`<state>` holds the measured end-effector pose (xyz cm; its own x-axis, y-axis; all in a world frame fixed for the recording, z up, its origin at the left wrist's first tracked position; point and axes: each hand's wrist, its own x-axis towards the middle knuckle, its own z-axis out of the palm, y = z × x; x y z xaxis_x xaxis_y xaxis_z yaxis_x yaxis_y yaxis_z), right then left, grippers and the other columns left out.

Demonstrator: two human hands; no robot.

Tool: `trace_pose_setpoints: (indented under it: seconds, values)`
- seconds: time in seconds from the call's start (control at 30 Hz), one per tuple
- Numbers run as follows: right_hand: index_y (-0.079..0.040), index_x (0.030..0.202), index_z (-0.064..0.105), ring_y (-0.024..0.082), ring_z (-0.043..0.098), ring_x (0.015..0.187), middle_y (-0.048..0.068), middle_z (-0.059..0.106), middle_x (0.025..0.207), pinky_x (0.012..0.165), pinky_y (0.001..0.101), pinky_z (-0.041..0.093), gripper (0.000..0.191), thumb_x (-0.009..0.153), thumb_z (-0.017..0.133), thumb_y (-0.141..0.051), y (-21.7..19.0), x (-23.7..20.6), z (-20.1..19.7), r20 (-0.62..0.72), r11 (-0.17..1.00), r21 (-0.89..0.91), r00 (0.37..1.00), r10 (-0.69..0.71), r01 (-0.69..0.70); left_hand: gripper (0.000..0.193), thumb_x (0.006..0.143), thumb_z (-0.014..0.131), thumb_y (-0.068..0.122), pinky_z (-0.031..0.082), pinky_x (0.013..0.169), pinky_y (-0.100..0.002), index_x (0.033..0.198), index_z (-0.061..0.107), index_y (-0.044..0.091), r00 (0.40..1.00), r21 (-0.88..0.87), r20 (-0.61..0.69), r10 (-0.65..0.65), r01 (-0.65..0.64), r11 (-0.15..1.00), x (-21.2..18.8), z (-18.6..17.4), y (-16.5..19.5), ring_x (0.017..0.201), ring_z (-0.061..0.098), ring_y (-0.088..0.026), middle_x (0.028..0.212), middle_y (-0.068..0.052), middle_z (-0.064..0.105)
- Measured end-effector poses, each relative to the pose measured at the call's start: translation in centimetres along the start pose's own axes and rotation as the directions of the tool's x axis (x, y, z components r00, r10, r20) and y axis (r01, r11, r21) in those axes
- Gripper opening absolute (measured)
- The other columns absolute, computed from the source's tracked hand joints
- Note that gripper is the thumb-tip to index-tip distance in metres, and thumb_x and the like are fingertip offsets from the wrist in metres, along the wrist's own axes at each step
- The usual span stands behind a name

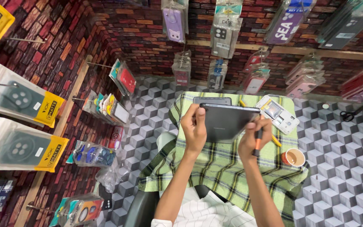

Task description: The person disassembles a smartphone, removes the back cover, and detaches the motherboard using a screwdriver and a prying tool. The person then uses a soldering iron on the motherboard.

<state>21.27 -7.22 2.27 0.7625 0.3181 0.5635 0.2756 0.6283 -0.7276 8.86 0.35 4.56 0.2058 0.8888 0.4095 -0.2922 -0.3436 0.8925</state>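
My left hand (pixel 194 128) grips the left edge of a dark grey tablet (pixel 225 122), held tilted up above the green checked cloth (pixel 215 168). On the tablet's right edge rests my right hand (pixel 253 141), which holds an orange-and-black tool (pixel 258 143) against that lower right side. Another dark flat device (pixel 212 101) lies on the cloth just behind the tablet, partly hidden by it.
A white parts tray (pixel 279 113) lies at the cloth's far right, and a small cup of tea (pixel 293 157) stands at its right edge. Black scissors (pixel 353 113) lie on the cube-patterned surface. Packaged phone cases (pixel 223 35) hang on the brick-pattern walls.
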Motion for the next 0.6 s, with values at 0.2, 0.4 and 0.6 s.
trace_pose_setpoints:
  seconds: [0.2,0.4,0.6]
  values:
    - [-0.009,0.088,0.032,0.025,0.076,0.088,0.017,0.071,0.09,0.078,0.0284,0.057,0.039,0.102,0.066,-0.021,-3.5,2.0,-0.1,0.184,1.0,0.011,0.983,0.025,-0.028,0.04,0.111,0.055,0.037,0.023,0.058,-0.026,0.087,0.052,0.005,0.997,-0.074,0.077,0.029,-0.023,0.997,-0.9,-0.9,-0.4,0.066,0.03,-0.002,0.071,0.008,0.035]
    - [-0.008,0.089,0.032,0.032,0.077,0.087,0.019,0.066,0.08,0.071,0.0296,0.056,0.039,0.109,0.066,-0.005,-2.3,0.8,0.3,0.092,0.996,0.078,0.995,-0.05,0.043,0.045,0.109,0.054,0.037,0.023,0.055,-0.026,0.078,0.054,0.004,0.992,0.062,0.039,0.122,-0.124,0.99,-0.7,-0.9,0.1,0.059,0.032,-0.002,0.063,0.008,0.038]
    - [-0.008,0.089,0.033,0.03,0.074,0.077,0.013,0.056,0.075,0.072,0.0352,0.06,0.042,0.107,0.07,-0.004,-1.0,0.4,-0.2,0.022,0.986,0.112,0.992,-0.126,0.123,0.051,0.108,0.049,0.047,0.026,0.057,-0.027,0.098,0.069,0.001,0.991,-0.028,0.129,0.029,-0.025,0.999,-1.1,-2.2,-0.8,0.062,0.037,-0.003,0.065,0.005,0.041]
